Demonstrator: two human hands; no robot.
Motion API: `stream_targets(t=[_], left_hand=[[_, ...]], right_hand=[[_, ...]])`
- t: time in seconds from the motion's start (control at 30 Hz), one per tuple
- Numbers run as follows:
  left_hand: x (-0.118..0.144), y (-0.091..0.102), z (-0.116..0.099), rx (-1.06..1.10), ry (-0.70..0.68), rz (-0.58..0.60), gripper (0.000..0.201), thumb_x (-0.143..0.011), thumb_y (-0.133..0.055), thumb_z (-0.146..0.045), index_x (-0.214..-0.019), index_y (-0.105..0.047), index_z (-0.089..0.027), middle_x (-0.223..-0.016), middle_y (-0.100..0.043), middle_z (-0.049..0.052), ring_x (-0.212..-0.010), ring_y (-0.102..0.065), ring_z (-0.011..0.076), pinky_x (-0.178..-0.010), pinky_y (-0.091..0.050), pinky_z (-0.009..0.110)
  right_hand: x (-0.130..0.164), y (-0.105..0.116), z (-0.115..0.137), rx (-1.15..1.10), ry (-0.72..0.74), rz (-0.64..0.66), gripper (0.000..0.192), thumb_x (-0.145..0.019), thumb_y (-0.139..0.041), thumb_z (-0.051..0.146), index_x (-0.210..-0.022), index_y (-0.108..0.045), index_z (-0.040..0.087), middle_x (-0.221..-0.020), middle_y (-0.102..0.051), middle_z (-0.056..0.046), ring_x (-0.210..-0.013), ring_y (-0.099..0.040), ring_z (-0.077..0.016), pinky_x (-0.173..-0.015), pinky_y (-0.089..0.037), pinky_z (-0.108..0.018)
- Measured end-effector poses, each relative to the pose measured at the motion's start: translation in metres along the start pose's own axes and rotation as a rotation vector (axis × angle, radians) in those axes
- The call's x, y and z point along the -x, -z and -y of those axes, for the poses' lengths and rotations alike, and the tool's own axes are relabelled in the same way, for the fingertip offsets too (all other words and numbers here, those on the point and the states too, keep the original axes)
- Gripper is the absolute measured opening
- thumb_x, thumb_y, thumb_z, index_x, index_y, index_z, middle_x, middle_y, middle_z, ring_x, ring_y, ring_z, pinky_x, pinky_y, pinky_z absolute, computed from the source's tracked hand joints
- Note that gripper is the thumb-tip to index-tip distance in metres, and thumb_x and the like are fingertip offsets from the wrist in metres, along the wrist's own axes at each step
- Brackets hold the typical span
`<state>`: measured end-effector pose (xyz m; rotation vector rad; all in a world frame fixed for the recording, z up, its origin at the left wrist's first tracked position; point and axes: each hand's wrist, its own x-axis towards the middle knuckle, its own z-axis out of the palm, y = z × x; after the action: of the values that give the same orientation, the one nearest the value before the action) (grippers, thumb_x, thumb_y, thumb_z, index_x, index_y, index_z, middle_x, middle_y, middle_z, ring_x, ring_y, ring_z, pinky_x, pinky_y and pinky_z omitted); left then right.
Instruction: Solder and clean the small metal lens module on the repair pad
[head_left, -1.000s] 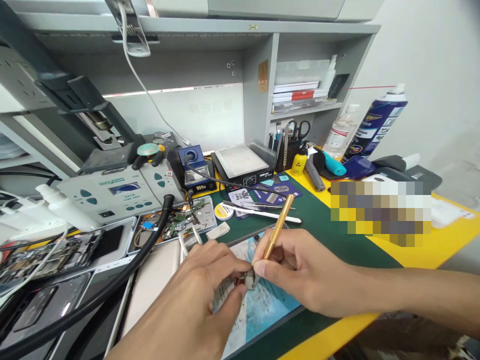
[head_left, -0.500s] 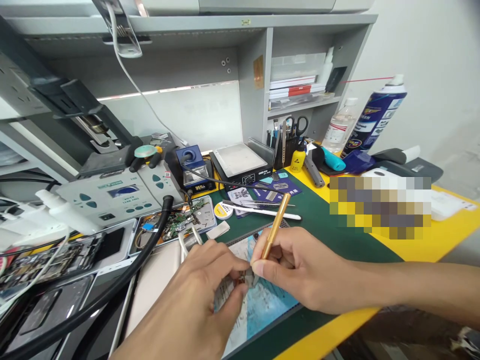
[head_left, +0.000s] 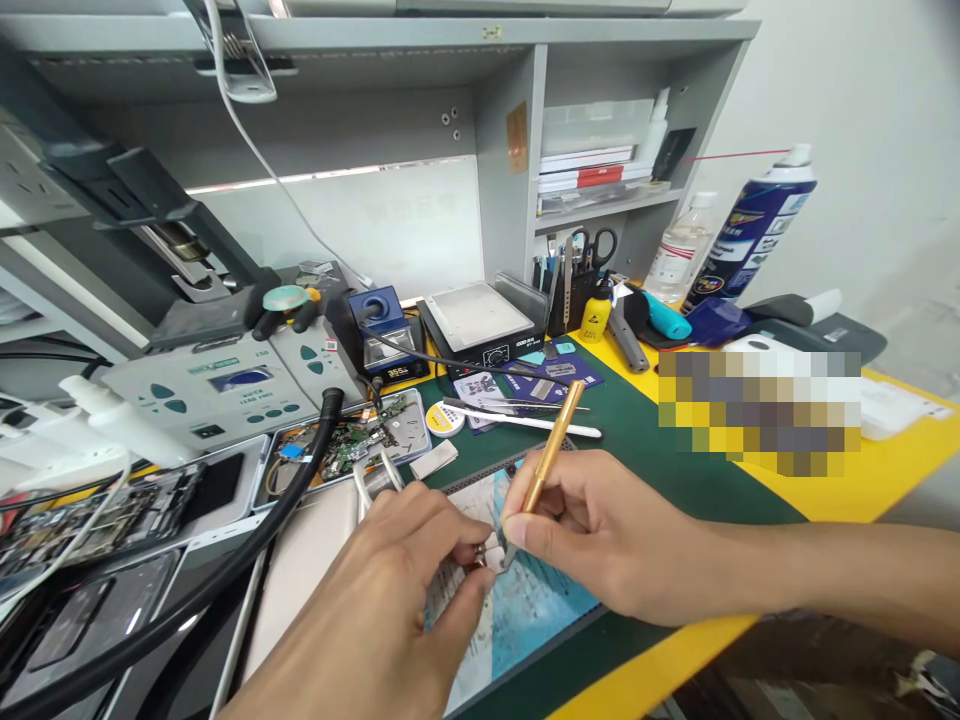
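My right hand (head_left: 600,540) grips a gold-handled soldering iron (head_left: 553,445) like a pen. A black cable meets its upper end, and its tip points down beside my left fingertips. My left hand (head_left: 405,580) pinches a small shiny metal part (head_left: 481,553) between thumb and forefinger, mostly covered by the fingers; its exact kind cannot be made out. A small pale piece sits just right of it, near the iron's tip. Both hands are over a blue and white printed work mat (head_left: 536,625) lying on the green mat (head_left: 637,410).
Behind stand a blue soldering station (head_left: 386,335) and a flat heating plate (head_left: 480,315). Tweezers and a white-handled tool (head_left: 555,428) lie beyond my hands. At left are a tray of circuit boards (head_left: 409,430), a thick black hose (head_left: 247,550) and phone parts. A yellow bottle (head_left: 596,312) stands at the back.
The part in my left fingers has turned slightly, and the pale piece beside it shows more. The iron's tip has shifted a little. The view has tilted slightly.
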<state>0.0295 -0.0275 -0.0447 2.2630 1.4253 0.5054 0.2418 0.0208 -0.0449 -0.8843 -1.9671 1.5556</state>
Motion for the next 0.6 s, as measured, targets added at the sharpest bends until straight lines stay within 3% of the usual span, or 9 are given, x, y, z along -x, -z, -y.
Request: stream_targets(t=[0.6], left_hand=[[0.0004,-0.0019,-0.0042,-0.020,0.005,-0.069,0.010,-0.091,-0.054,-0.018,-0.091,-0.061,-0.024,-0.085,-0.063,0.001,-0.080,-0.057,0.0187,-0.073,-0.040,0.033]], right_hand=[[0.0007,0.0002,-0.0015,0.034,0.009,-0.018,0.015,-0.098,-0.052,0.027,-0.086,-0.054,0.018,-0.070,-0.041,0.005,-0.062,-0.037,-0.0123,-0.055,-0.030,-0.027]])
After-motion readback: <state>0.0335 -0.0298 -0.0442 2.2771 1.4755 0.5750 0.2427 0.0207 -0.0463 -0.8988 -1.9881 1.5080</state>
